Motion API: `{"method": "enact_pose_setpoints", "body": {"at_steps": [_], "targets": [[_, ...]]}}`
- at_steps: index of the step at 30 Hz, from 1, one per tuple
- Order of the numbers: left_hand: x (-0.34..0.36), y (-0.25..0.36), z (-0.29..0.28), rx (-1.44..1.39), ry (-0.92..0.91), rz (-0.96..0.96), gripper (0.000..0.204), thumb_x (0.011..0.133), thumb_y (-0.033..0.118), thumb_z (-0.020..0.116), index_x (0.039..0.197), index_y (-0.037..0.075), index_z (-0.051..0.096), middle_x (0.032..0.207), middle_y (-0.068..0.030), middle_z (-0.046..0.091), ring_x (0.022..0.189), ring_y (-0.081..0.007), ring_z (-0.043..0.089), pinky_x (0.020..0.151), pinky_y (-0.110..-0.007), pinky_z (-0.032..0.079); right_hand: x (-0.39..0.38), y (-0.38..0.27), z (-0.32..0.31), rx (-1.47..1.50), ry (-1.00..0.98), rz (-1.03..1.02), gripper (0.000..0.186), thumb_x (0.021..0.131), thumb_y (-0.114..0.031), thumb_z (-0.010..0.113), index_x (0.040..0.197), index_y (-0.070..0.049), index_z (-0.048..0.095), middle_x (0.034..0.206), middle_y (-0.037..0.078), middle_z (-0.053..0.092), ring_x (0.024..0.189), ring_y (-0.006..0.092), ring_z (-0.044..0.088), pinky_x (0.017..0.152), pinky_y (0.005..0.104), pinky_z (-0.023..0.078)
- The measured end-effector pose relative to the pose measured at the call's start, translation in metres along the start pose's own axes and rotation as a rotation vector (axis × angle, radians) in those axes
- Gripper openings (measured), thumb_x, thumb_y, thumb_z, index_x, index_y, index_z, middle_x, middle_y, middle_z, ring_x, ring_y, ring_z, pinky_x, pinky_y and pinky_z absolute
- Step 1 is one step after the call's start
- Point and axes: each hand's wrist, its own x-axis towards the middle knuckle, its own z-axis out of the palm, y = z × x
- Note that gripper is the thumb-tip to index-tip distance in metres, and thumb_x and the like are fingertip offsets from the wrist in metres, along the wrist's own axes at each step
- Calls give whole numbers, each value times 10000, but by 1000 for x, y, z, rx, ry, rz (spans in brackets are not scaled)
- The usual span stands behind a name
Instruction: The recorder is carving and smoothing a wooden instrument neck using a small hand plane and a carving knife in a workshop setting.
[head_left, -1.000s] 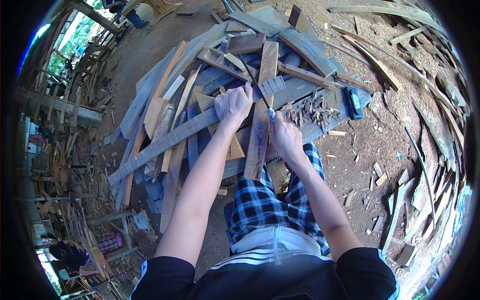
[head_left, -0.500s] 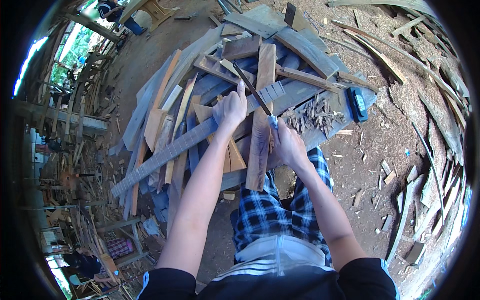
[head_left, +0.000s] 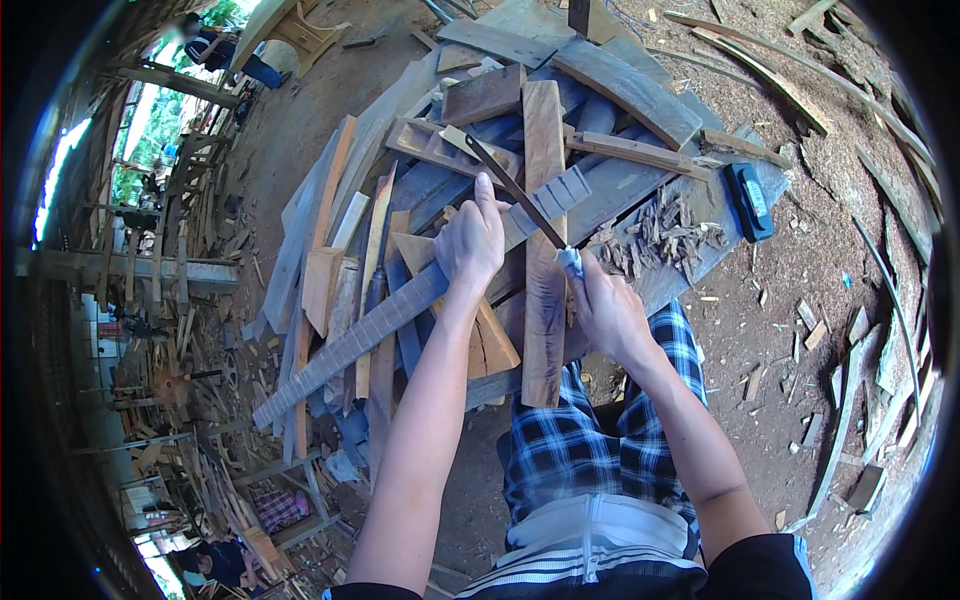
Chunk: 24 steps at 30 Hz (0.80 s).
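Note:
My left hand (head_left: 470, 243) is closed over a long grey wooden strip (head_left: 352, 340) scored with many crosswise lines, its thumb pointing forward along the blade's side. In my right hand (head_left: 612, 308) is the wrapped, pale end of a narrow dark saw blade (head_left: 515, 197), with a hole near its far tip. The blade lies slantwise across the strip, just right of my left thumb. Under the strip runs a thick brown plank (head_left: 544, 330). Whether the blade's edge sits in one of the lines I cannot tell.
Several boards and offcuts lie heaped around, among them a thick grey board (head_left: 625, 92) and a split wood block (head_left: 492, 345). To the right are dark wood chips (head_left: 665, 238) and a black tape measure (head_left: 748, 202). Wood scraps litter the ground; a person (head_left: 215, 50) stands far left.
The whole view has shifted, so the scene sits further right and lower. The blade has turned slightly across the strip, while both hands keep their hold.

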Motion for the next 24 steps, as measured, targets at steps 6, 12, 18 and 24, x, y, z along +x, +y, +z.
{"method": "enact_pose_setpoints", "body": {"at_steps": [6,12,18,24], "targets": [[-4,2,8,138,100,55,740,991,525,162,796,109,741,849,-207,688,868,-393,653,814,-481,490,-2,-1,5,-20,39,-31,192,916,-157,477,1006,12,459,688,277,609,708,446,628,634,528,496],[-9,12,10,412,176,162,571,972,327,308,687,21,697,736,-226,667,724,-395,673,677,-488,532,-7,3,11,-301,190,-170,186,815,-88,548,949,4,458,569,177,606,538,363,633,468,440,502],[-7,11,13,458,151,144,553,969,314,313,702,28,704,739,-213,676,717,-388,678,672,-477,540,-21,-6,12,-452,149,-199,136,827,-74,516,932,-17,450,576,135,611,513,297,645,428,400,493],[-8,12,13,456,175,162,525,954,299,346,682,28,703,720,-212,674,702,-381,680,654,-473,544,-23,-8,4,-435,171,-193,139,831,-81,520,935,-18,450,579,120,611,507,287,643,412,393,484]]}}
